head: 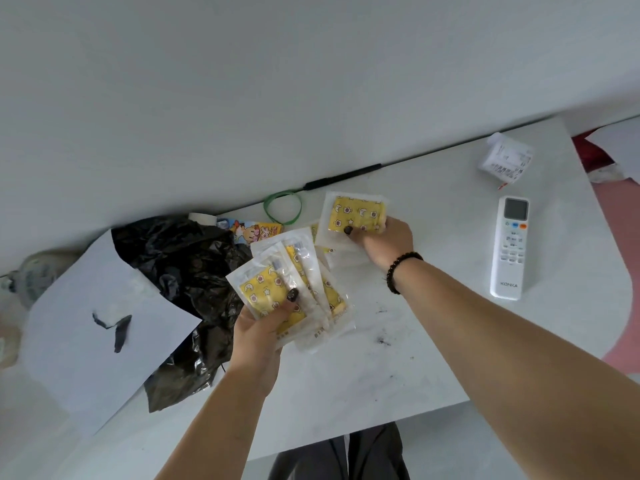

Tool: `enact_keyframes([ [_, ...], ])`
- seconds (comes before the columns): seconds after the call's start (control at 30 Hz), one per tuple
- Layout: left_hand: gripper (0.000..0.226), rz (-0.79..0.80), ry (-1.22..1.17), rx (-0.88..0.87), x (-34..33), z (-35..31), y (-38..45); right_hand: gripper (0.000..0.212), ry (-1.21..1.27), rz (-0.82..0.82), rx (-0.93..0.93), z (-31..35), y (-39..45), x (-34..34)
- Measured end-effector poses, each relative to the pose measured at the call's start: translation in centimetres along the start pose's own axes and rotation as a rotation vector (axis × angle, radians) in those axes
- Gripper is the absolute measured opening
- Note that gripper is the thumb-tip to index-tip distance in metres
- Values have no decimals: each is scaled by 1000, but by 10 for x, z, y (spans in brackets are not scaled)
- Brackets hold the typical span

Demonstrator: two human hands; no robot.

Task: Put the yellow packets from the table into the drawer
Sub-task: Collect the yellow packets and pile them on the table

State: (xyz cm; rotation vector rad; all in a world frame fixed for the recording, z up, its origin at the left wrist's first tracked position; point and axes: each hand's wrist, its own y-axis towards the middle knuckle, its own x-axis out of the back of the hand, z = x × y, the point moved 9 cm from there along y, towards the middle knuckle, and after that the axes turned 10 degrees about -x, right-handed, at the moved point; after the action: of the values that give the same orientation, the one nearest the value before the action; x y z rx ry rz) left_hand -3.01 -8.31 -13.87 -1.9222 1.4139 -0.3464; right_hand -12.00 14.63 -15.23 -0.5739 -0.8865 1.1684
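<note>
a fan of yellow packets (294, 292) sits gripped in the left hand (259, 330) above the worktop (433, 341); at 1 o'clock the right hand (384, 240) pinches another packet (356, 216), fingers curled round it. a remote (509, 247) lies at 3 o'clock, a black bag (187, 271) at 9.

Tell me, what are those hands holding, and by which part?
The left hand grips a fan of yellow packets by their lower ends, thumb on top. The right hand pinches a single yellow packet at its lower edge.
</note>
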Motion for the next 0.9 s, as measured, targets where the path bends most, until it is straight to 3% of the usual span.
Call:
enact_keyframes([
  [0.1,28,6,-31,24,-8,-5,-12,14,272,62,-89,-23,-33,10],
  [0.27,30,27,-91,65,-37,-32,-57,20,433,149,-130,-23,-108,34],
  [0.37,36,74,-132,86,-59,-51,-98,24,426,242,-77,-2,-157,53],
  [0.57,29,231,-216,57,-95,-94,-195,28,376,238,68,39,-255,105],
  [0.8,41,326,-128,0,-91,-136,-262,28,328,217,150,59,-342,126],
  [0.9,38,319,-122,-46,-88,-159,-277,24,377,306,139,74,-364,127],
])
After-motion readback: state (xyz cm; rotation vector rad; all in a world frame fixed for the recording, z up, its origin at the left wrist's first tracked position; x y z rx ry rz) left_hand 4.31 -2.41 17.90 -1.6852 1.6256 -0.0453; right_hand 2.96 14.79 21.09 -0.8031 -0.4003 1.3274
